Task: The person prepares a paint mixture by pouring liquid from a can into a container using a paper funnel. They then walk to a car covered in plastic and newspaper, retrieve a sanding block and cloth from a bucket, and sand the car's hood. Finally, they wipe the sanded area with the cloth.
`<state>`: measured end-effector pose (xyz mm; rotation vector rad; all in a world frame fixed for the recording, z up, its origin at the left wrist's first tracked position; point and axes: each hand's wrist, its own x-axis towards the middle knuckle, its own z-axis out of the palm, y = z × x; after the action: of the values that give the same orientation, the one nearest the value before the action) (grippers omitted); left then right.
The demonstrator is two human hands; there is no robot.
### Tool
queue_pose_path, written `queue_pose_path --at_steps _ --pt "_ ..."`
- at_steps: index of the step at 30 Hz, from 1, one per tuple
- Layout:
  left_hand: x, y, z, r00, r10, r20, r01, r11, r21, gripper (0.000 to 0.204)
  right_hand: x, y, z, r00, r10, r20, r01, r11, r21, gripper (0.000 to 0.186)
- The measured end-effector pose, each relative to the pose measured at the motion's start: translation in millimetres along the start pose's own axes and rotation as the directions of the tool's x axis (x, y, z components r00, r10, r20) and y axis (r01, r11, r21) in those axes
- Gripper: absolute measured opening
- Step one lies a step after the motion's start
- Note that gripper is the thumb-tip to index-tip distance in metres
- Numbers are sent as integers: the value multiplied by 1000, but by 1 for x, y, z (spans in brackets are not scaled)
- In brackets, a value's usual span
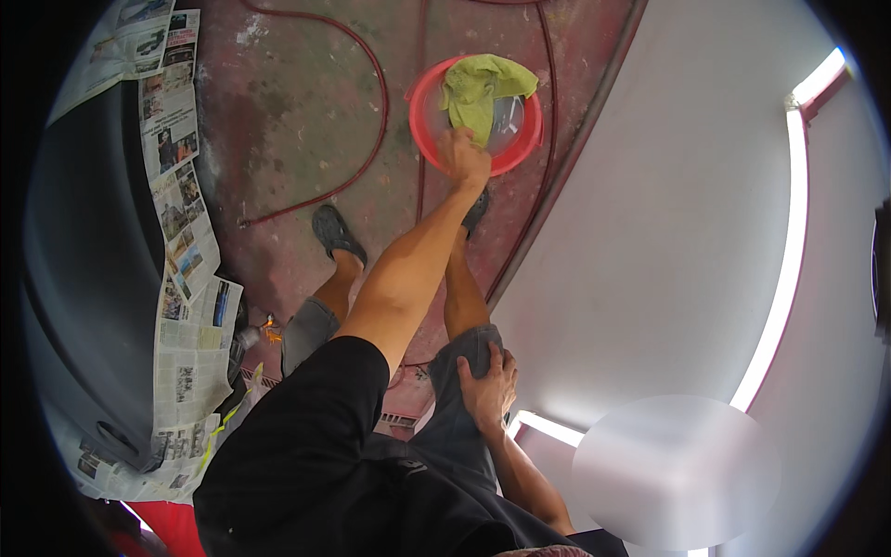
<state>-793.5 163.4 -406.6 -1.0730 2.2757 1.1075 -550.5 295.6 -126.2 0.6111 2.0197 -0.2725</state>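
Note:
My left hand (pixel 464 160) reaches forward over the near rim of a red round bucket (pixel 427 141). Its fingers are closed on the lower end of a yellow-green cloth (pixel 473 97), which drapes over the bucket's far rim. Greyish water (pixel 507 130) shows inside, beside the cloth. My right hand (pixel 488 385) rests on my right knee with its fingers apart, holding nothing.
A dark car panel (pixel 88 251) edged with newspaper sheets (pixel 181 200) stands on the left. Red hoses (pixel 382 93) curve across the stained floor (pixel 269 121). On the right rises a pale wall (pixel 650 213) with bright light strips (pixel 789 241).

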Motion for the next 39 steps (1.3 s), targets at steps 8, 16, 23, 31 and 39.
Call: queue_pose_path --at_steps 8,16,23,31,39 --pt "78 -76 33 986 -112 -120 66 939 -338 45 4 11 -5 999 -20 26 20 1000 20 74" --pt "87 -22 3 883 -370 291 463 793 -397 46 7 13 1 1000 23 6 -23 999 25 73" --pt "164 -103 70 890 28 455 -192 928 318 33 12 13 -3 998 60 24 -59 998 -10 75" --pt "153 -113 81 819 -40 572 -229 892 390 31 11 9 1 1000 13 -25 -14 999 -34 72" --pt "132 -119 79 782 174 599 -255 966 52 31 6 -4 -3 998 -40 -38 38 998 -52 70"
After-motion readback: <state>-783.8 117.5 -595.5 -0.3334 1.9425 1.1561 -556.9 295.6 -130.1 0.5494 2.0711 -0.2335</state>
